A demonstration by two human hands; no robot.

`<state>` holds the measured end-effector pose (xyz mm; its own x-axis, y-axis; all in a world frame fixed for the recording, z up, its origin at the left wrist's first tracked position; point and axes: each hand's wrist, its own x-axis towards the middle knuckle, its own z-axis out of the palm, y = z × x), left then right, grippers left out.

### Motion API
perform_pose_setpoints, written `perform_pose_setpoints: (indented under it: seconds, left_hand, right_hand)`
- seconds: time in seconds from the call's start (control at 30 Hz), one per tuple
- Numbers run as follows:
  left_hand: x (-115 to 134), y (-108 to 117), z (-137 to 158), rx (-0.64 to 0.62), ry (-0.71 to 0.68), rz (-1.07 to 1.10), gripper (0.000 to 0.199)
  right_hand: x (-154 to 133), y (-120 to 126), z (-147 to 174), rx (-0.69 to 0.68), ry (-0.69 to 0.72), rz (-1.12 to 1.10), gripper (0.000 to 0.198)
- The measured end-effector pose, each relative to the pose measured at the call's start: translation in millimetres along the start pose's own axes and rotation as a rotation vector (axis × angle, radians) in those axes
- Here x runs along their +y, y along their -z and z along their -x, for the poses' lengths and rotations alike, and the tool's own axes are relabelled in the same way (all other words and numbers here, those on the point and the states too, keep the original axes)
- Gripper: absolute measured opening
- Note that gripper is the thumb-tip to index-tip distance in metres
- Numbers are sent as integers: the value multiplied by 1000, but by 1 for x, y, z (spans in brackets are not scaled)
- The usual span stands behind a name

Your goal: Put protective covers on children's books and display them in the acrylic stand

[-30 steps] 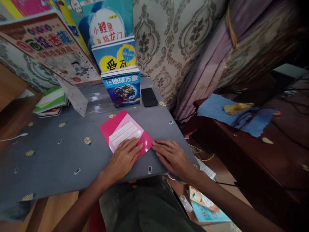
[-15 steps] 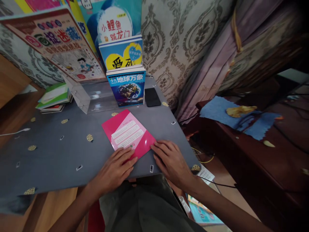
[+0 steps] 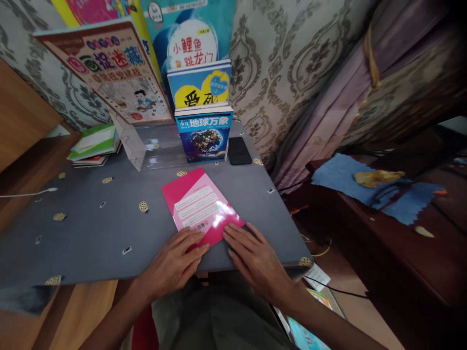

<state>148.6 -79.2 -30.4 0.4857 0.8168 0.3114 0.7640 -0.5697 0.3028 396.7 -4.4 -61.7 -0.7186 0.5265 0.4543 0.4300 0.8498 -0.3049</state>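
A pink book [image 3: 199, 201] lies face down, turned at a slant near the front of the table. My left hand [image 3: 177, 260] rests on its near left corner, fingers stretched out and slightly apart, covering part of the lower edge. Over the near right edge lies my right hand [image 3: 255, 257], its outstretched fingertips on the glossy cover and its palm off the book. Neither hand grips anything. Behind the pink book, a blue book with a globe picture [image 3: 204, 138] stands upright, and a black phone [image 3: 239, 150] lies to the right of it.
A clear plastic stand [image 3: 133, 146] holds several upright books, including a brown-bordered one [image 3: 116, 78]. Further left is a stack of books [image 3: 94, 142]. A white cable [image 3: 32, 193] reaches over the grey tablecloth. Right of the table, dark red furniture [image 3: 365, 243] carries a blue cloth [image 3: 335, 172].
My view has shifted, so the scene sits further right. My right hand has slid from the book's right corner onto its near right edge. My left hand stays on the near left corner.
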Motion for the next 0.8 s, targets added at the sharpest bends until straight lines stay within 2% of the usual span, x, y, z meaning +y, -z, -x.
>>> perform_pose_setpoints:
  seconds: [0.1,0.2,0.3,0.4,0.5,0.63,0.8]
  left_hand:
    - [-14,10,-1,-95,-9,1,41]
    - [-42,28,-4,-258,48,-145,61]
    - [-70,45,-10,-421,107,-331,87]
    - [-84,53,-20,-534,42,-397,92]
    - [-88,50,-30,-583,-35,-443,99]
    - [-89,40,-37,-643,-75,-465,108]
    - [-94,33,-34,-508,-74,-370,97]
  right_hand:
    - [12,4,5,13,-40,35,34]
    - [15,9,-2,12,-49,23,31]
    - [18,14,-21,-49,-54,-12,27]
    - [28,11,-49,-141,4,-48,26]
    - [44,-2,-82,-200,56,-51,29]
    - [66,-24,-122,-211,48,-40,32]
    - [81,-42,-141,-138,35,-58,35]
